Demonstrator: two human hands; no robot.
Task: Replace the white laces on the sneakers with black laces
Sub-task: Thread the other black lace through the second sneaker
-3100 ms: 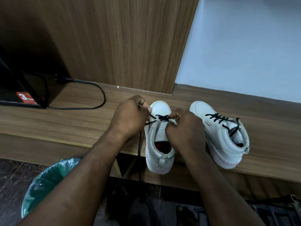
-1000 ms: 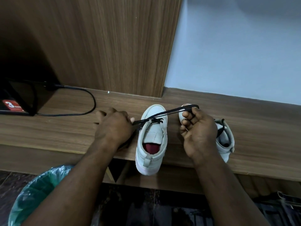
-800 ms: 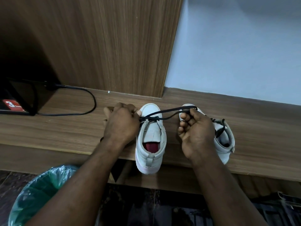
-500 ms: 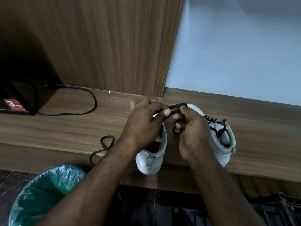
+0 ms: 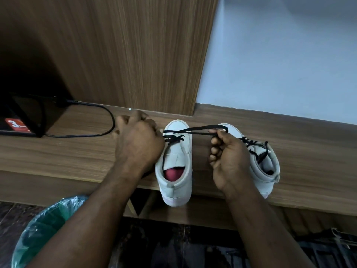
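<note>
Left hand (image 5: 139, 144): left of centre frame, back of hand to camera, fingers curled tight. Fingertips sit against the left edge of the centre sneaker (image 5: 176, 190) at the eyelet row, pinching the black lace (image 5: 195, 130) where it leaves the shoe.

Right hand (image 5: 229, 157): right of centre, knuckles toward the left, fingers curled into the palm. Thumb and forefinger grip a loop of the same lace at the top of the fist. Hand sits in front of the second sneaker (image 5: 270, 175), covering part of its side.

Black lace: flat and thin. Two strands run nearly level from the left fingertips across the toe of the centre sneaker to the right hand, drawn taut, clear of the table (image 5: 58, 151). Only the front eyelets are threaded, with one short crossing visible; the rest of the tongue is bare.

Centre sneaker: white high-top, toe toward the wall, heel overhanging the near table edge, red insole showing in the opening.

Second sneaker: same type, just to the right, angled, with its own dark lacing (image 5: 251, 145) criss-crossed up to the collar.

Surroundings: wood-grain table. Black cable (image 5: 108, 120) curving at mid-left toward a dark box with a red sticker (image 5: 16, 124). Bin with a green liner (image 5: 44, 225) at lower left, below the table. Wood panel (image 5: 135, 55) at upper left, pale wall (image 5: 280, 55) at upper right.
</note>
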